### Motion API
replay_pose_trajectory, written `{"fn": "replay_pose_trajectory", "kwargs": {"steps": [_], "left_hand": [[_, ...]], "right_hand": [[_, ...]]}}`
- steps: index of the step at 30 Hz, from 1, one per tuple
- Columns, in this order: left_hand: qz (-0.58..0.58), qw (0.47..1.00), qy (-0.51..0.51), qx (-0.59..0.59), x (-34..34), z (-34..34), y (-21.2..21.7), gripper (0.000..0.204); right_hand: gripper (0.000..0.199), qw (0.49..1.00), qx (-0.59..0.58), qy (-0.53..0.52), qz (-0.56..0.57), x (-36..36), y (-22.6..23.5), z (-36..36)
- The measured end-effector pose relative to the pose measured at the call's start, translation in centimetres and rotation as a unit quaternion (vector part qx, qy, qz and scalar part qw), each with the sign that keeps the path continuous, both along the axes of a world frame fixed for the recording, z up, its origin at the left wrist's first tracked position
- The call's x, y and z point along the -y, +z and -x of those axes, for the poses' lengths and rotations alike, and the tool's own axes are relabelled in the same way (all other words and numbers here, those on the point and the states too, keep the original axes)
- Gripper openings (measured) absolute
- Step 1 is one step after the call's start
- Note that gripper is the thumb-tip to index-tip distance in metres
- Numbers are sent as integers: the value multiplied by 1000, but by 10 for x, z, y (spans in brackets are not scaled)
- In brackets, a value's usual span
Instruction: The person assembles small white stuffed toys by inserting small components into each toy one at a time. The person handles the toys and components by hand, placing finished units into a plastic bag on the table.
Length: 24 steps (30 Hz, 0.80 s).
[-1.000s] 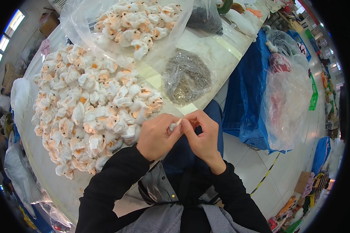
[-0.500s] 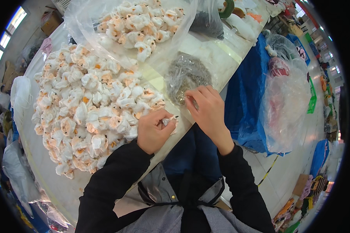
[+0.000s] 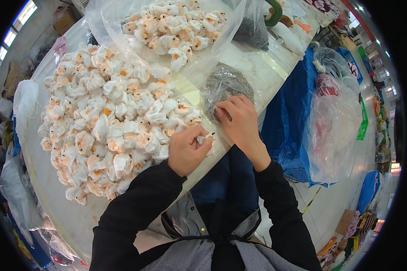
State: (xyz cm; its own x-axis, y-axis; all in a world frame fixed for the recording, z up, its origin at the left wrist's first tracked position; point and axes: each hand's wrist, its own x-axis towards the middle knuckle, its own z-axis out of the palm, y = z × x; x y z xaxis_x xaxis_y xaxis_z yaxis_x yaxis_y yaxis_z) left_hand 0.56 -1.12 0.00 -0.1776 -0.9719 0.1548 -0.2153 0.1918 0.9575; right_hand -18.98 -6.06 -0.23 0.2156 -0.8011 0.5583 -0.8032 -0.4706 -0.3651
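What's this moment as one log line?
Left hand: holding white piece | Right hand: at bag of brown bits | White pile: on table

The left hand [image 3: 185, 152] covers most of a small white piece [image 3: 202, 139]. The right hand [image 3: 240, 123] hides part of the clear bag [image 3: 226, 83], whose contents are too small to tell. The upper pile [image 3: 181, 28] is cut by the top edge.

Pile [image 3: 106, 119] left of bag [image 3: 228, 86], on table [image 3: 79, 221]

Right of the right hand [image 3: 242, 128], a clear plastic bag [image 3: 328, 142] lies against blue plastic sheeting [image 3: 286, 117]; far ahead and leftward, a brown cardboard box [image 3: 64, 21].
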Motion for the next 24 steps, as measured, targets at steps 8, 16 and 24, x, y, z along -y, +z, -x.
{"fn": "replay_pose_trajectory", "kwargs": {"steps": [8,16,24], "left_hand": [[-19,1000,-1,24,-1,0,-1,14],[-10,1000,-11,25,0,-1,-3,15],[5,1000,-10,23,0,1,-2,16]], "right_hand": [[15,986,135,7,-98,-36,19,0],[25,985,138,75,-73,-57,25,-9],[27,988,100,105,-49,-63,25,-11]]}}
